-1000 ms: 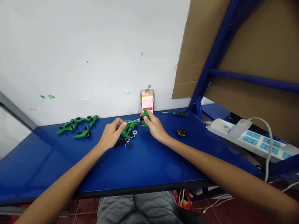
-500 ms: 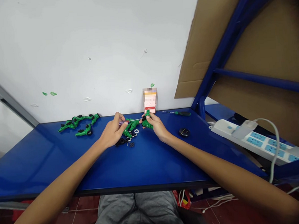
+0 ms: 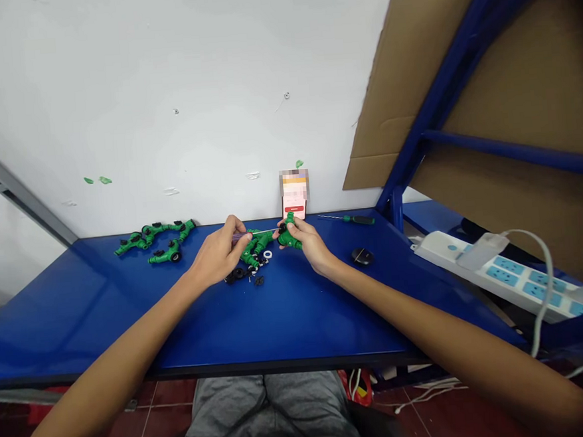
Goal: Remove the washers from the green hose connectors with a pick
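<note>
My left hand (image 3: pixel 220 252) is closed round the handle of a screwdriver (image 3: pixel 265 231), whose thin shaft points right. Its tip meets the black part of a green plastic hose splitter (image 3: pixel 291 237). That Y-shaped fitting is gripped in my right hand (image 3: pixel 313 247), with the thumb on top. Under and between the hands lie more green fittings (image 3: pixel 260 240), partly hidden by my left hand. Close by on the blue table are a white ring (image 3: pixel 267 255) and several small black parts (image 3: pixel 258 281).
Several green hose splitters (image 3: pixel 164 254) lie at the back left. A phone (image 3: pixel 294 203) leans on the wall. Towards the right are a second screwdriver (image 3: pixel 359 220), a round black object (image 3: pixel 362 257) and a white power strip (image 3: pixel 505 273) with a cable.
The view has shifted slightly. Both hands keep their holds, with the screwdriver tip still at the hose splitter; its handle appears slightly turned in my left fingers.
</note>
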Demonstrator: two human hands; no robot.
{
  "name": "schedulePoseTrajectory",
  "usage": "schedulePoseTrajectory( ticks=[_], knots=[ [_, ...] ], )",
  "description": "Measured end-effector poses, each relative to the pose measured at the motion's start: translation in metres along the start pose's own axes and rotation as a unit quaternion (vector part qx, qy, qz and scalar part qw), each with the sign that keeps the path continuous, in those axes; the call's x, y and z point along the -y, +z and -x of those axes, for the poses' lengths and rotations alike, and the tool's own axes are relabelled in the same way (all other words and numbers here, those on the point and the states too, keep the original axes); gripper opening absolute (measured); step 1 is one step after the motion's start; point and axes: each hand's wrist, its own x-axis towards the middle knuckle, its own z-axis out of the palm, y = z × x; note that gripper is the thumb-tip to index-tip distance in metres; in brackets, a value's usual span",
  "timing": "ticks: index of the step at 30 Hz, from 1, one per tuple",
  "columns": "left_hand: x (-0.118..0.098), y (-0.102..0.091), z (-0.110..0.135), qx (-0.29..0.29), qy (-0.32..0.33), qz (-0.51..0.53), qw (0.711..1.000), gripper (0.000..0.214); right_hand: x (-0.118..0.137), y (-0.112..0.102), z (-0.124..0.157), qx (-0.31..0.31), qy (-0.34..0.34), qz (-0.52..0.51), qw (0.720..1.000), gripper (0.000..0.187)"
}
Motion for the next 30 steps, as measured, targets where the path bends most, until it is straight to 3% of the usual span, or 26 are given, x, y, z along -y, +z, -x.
schedulePoseTrajectory(
  ticks=[5, 9, 13, 18, 25, 30],
  knots=[
    [0.0052, 0.002, -0.0031, -0.017, -0.026, -0.065, 0.997, 0.034, -0.0012, 0.0022, 0.0028, 0.021, 0.039, -0.019, 0.999, 0.045],
    [0.0063, 0.001, -0.0032, 0.019, -0.036, 0.007, 0.999, 0.024, -0.0009, 0.0021, 0.0045, 0.02, 0.058, -0.026, 0.998, 0.04],
    [0.0046, 0.0001, -0.0032, 0.026, -0.013, 0.02, 0.999, 0.02, 0.0001, 0.0018, 0.0046, 0.02, 0.063, -0.029, 0.997, 0.037],
    [0.0033, 0.0001, -0.0037, 0.011, -0.03, -0.038, 0.999, 0.033, -0.0014, 0.0038, 0.0037, 0.016, 0.058, -0.022, 0.998, 0.039],
    [0.0031, -0.0017, -0.0019, 0.038, -0.014, 0.024, 0.999, 0.021, -0.0049, 0.002, 0.0015, -0.002, 0.059, -0.014, 0.998, 0.042],
    [0.0034, -0.0003, -0.0024, 0.028, -0.037, -0.02, 0.999, 0.037, -0.0048, 0.0025, 0.0022, 0.001, 0.046, -0.008, 0.999, 0.044]
  ],
)
